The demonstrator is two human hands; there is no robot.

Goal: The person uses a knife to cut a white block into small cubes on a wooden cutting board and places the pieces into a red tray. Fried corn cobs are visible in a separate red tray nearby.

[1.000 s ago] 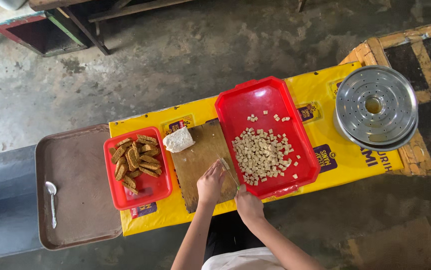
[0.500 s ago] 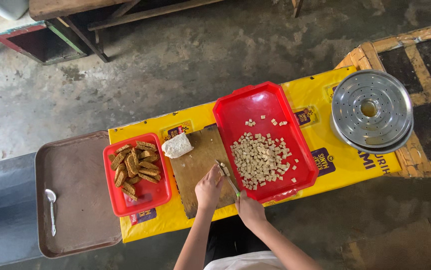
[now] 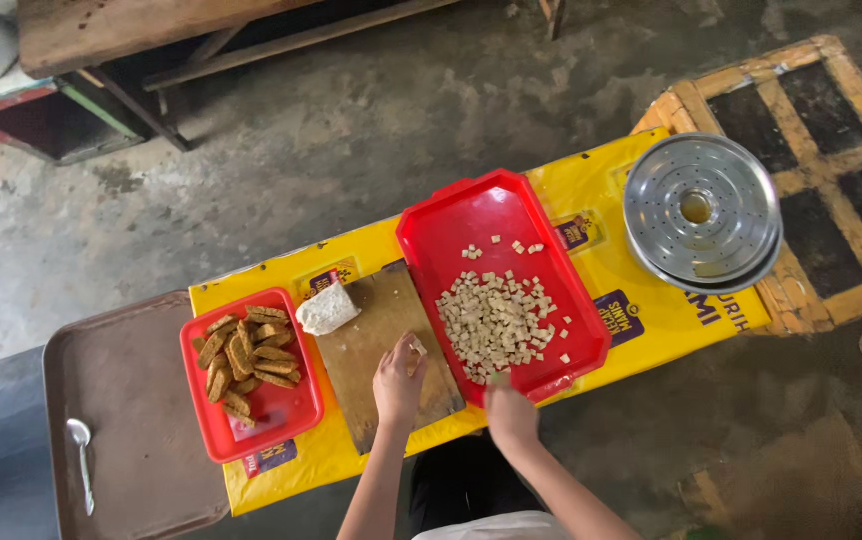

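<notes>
Comparing frames: since half a second ago our right hand (image 3: pixel 511 415) has moved off the cutting board (image 3: pixel 381 345) to the large red tray (image 3: pixel 471 215) rim.
Left hand (image 3: pixel 398 380): pressed on pale pieces (image 3: pixel 417 347) on the board.
Right grip: clenched; on what, we cannot tell.
Cubes (image 3: pixel 496 320): heaped in the tray, right of the board.
Meaning: a cut batch likely just went across.
Labels: purple-and-white patches on the yellow cover (image 3: pixel 641 320), around the board.

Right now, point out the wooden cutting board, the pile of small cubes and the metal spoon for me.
wooden cutting board (image 3: pixel 376 320): head view, bare middle of the board.
pile of small cubes (image 3: pixel 491 320): head view, centre of the heap in the large red tray.
metal spoon (image 3: pixel 79 433): head view, its bowl, on the brown tray.
</notes>
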